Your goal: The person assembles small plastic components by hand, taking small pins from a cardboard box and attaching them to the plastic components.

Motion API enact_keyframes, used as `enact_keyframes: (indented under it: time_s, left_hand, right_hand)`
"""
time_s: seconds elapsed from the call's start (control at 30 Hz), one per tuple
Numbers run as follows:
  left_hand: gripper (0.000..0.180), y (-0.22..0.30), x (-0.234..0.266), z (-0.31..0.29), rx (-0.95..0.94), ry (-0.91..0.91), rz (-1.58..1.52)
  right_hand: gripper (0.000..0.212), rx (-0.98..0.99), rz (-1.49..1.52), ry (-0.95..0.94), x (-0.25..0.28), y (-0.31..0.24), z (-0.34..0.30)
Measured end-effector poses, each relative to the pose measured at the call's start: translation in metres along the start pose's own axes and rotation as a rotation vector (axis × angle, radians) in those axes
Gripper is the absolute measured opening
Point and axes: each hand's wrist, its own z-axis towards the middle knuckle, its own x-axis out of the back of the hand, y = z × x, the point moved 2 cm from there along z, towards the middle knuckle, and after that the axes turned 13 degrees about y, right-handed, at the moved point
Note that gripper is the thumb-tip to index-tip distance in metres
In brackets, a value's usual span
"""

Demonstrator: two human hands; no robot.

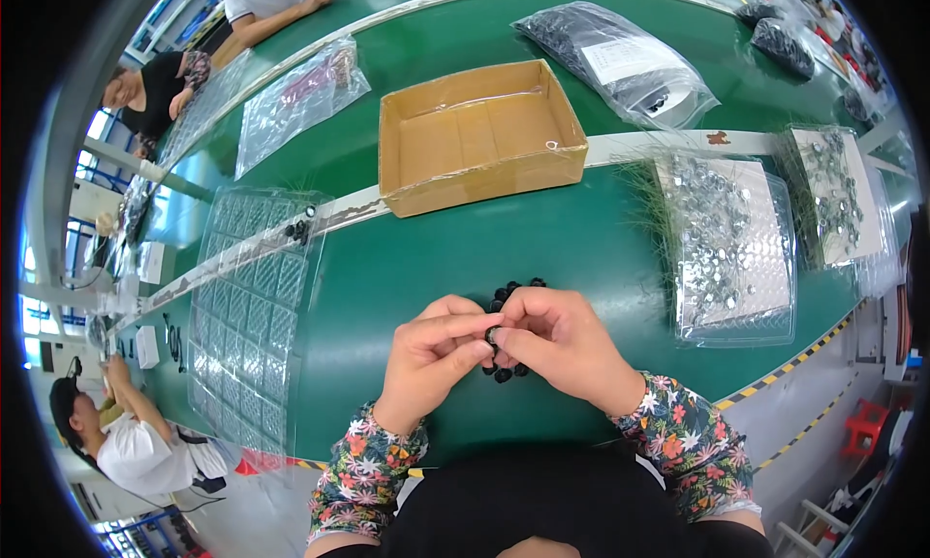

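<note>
A loop of round black beads, like a bead bracelet (503, 375), is at the middle of the near side of the green table. Its beads show above and below my fingertips, and the rest is hidden behind my hands. My left hand (433, 353) pinches the loop from the left, thumb and fingers closed. From the right, my right hand (567, 347) grips it too, with its thumb and forefinger meeting the left fingertips. Between the two thumbs shows a small dark piece of the loop with a pale spot, too small to make out.
Beyond my hands stands a cardboard box (481, 190). Clear plastic compartment trays (254, 306) lie at the left. At the right, boards with small shiny pieces and green threads (722, 238) rest on plastic trays. Plastic bags (620, 59) lie farther back. Other people sit across and left.
</note>
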Motion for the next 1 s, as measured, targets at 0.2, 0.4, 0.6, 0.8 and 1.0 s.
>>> enact_keyframes:
  time_s: [0.2,0.4,0.6,0.8,1.0]
  left_hand:
    - [0.028,0.000,0.001,-0.001,-0.019,-0.010,0.004]
    - [0.027,0.004,-0.001,-0.001,-0.060,0.000,0.057]
    - [0.027,0.005,-0.002,-0.004,-0.063,0.043,0.066]
    - [0.024,0.013,-0.003,-0.008,-0.155,0.050,0.206]
    - [0.025,0.017,-0.004,-0.011,-0.260,0.040,0.277]
  right_hand:
    - [0.011,-0.108,0.050,-0.013,0.000,-0.002,-0.003]
    - [0.008,-0.117,-0.015,-0.048,0.000,-0.001,-0.005]
    - [0.008,-0.113,-0.007,-0.052,0.001,-0.001,-0.006]
    - [0.009,-0.142,0.042,-0.081,0.001,-0.002,-0.009]
    - [0.010,-0.193,0.108,-0.093,0.001,-0.001,-0.011]
